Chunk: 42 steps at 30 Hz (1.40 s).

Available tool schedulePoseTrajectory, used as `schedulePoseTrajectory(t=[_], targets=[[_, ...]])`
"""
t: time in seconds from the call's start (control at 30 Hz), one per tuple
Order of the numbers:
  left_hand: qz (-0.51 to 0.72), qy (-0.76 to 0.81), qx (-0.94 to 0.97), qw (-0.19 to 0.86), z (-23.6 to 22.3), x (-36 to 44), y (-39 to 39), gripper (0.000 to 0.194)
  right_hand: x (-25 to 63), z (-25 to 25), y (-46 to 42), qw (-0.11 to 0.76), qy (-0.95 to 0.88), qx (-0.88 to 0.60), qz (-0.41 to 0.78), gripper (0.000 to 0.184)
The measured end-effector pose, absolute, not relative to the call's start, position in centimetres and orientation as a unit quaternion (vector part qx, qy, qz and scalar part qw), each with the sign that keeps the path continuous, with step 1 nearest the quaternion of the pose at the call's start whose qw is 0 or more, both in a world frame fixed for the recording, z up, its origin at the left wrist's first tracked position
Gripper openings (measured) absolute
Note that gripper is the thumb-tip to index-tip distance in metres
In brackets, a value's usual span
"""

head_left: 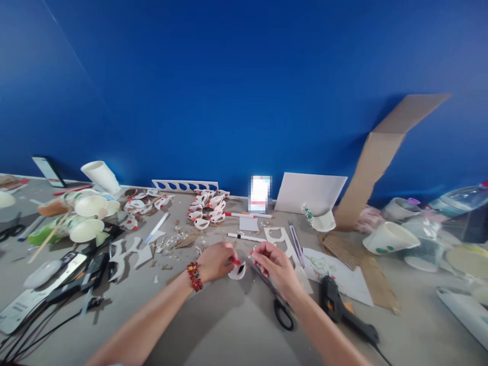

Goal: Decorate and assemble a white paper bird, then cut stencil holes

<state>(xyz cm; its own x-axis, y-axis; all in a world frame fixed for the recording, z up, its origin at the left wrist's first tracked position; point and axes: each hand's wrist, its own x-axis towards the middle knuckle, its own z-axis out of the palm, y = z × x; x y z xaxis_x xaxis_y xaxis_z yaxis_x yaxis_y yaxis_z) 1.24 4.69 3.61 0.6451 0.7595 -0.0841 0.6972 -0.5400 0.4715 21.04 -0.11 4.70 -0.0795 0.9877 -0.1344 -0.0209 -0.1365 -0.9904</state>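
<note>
My left hand (218,262), with a red bead bracelet (194,277) at its wrist, is closed in a pinch on a small white paper bird (238,272) with red and black parts. A short way to the right, my right hand (272,262) has its thumb and fingers pressed together. A tiny reddish bit shows at its fingertips, too small to name. Under that hand lie black-handled scissors (282,314), their blades pointing toward the bird. Similar finished-looking paper birds (208,207) stand clustered behind my left hand.
A hot glue gun (345,310) lies to the right, by a sketched paper sheet (337,272). Paper scraps (175,241), a marker (246,237) and a cutter (297,244) surround the hands. Paper cups (391,238) stand right; a power strip (49,287) with cables lies left. A lit phone (259,195) leans behind.
</note>
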Motion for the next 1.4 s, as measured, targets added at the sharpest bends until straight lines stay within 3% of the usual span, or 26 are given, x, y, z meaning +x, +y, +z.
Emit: schedulePoseTrajectory(t=[0.37, 0.57, 0.63, 0.73, 0.87, 1.03, 1.4], targets=[[0.058, 0.506, 0.85, 0.136, 2.5, 1.4, 5.7, 0.025, 21.1, 4.3, -0.7, 0.439, -0.474, -0.509, 0.569, 0.024], [0.091, 0.531, 0.838, 0.089, 3.2, 1.1, 5.6, 0.017, 20.7, 4.7, -1.1, 0.428, -0.457, -0.506, 0.593, 0.023], [0.137, 0.511, 0.841, 0.116, 4.2, 1.5, 4.9, 0.018, 20.5, 4.9, -1.3, 0.426, -0.452, -0.505, 0.599, 0.022], [0.292, 0.419, 0.806, 0.299, 5.9, 2.3, 3.3, 0.022, 20.3, 5.0, -1.6, 0.433, -0.445, -0.504, 0.601, 0.02], [0.347, 0.395, 0.712, 0.466, 7.4, 3.3, 1.3, 0.016, 20.0, 4.9, -2.2, 0.46, -0.443, -0.49, 0.593, 0.019], [0.366, 0.382, 0.671, 0.52, 7.6, 3.5, 0.5, 0.011, 19.8, 4.8, -2.7, 0.478, -0.468, -0.492, 0.558, 0.018], [0.357, 0.403, 0.68, 0.498, 8.2, 3.3, 0.6, 0.01, 20.0, 5.9, -2.5, 0.448, -0.538, -0.52, 0.489, 0.02]])
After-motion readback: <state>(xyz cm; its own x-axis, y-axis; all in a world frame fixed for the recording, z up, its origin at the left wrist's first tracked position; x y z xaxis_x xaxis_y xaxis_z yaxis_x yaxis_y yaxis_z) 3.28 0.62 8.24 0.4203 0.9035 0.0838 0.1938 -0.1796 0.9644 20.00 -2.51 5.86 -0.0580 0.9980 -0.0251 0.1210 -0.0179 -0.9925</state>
